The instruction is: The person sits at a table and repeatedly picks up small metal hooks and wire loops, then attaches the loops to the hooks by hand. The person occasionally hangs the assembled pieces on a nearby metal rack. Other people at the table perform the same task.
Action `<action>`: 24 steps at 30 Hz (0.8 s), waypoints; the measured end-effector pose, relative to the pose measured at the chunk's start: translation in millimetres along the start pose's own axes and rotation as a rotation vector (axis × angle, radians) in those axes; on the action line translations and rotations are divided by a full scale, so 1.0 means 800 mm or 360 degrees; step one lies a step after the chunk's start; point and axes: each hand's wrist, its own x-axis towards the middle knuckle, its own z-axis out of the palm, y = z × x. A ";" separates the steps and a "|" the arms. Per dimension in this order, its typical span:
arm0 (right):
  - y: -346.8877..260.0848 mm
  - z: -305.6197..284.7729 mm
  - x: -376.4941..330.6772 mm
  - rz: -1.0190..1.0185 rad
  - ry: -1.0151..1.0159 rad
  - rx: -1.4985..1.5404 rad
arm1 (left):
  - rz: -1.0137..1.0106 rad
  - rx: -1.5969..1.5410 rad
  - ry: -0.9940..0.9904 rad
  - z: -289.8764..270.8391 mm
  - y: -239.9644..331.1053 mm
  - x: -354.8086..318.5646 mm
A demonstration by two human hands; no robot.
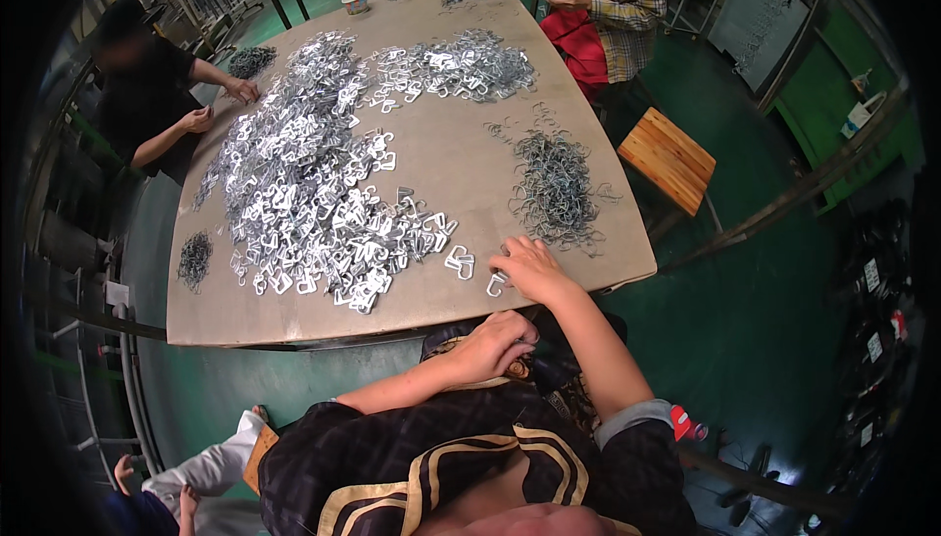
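My right hand (530,269) rests low over the near right of the table, its fingers bent downward. A flat silvery metal hook (497,284) shows at its thumb side, partly covered by the hand. Another pair of such hooks (459,262) lies just left of it. At the table's near edge, my left hand (498,345) is closed with curled fingers; whatever they hold is hidden. A big heap of silvery hooks (314,173) spreads over the table's left and middle. Thin dark wire pieces (555,188) form a pile beyond my right hand.
The brown tabletop (431,159) also bears a second hook heap (461,64) and smaller wire piles (194,260). A person in black (147,85) works at the left, another in a checked shirt (627,7) at the far right. A wooden stool (668,159) stands right of the table.
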 end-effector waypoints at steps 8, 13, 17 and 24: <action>0.008 0.005 -0.003 -0.0024 0.0218 0.0430 | 0.0014 0.0016 0.0073 0.000 -0.004 0.000; 0.016 0.020 -0.040 0.0093 0.0534 0.1589 | -0.0081 0.0008 0.0129 0.001 -0.007 0.001; 0.001 0.017 -0.085 0.0195 0.0777 0.1914 | -0.0112 0.0002 0.0319 0.010 -0.014 0.003; -0.014 0.029 -0.124 0.0296 0.1157 0.1521 | -0.0262 0.0017 0.0459 0.024 -0.006 0.018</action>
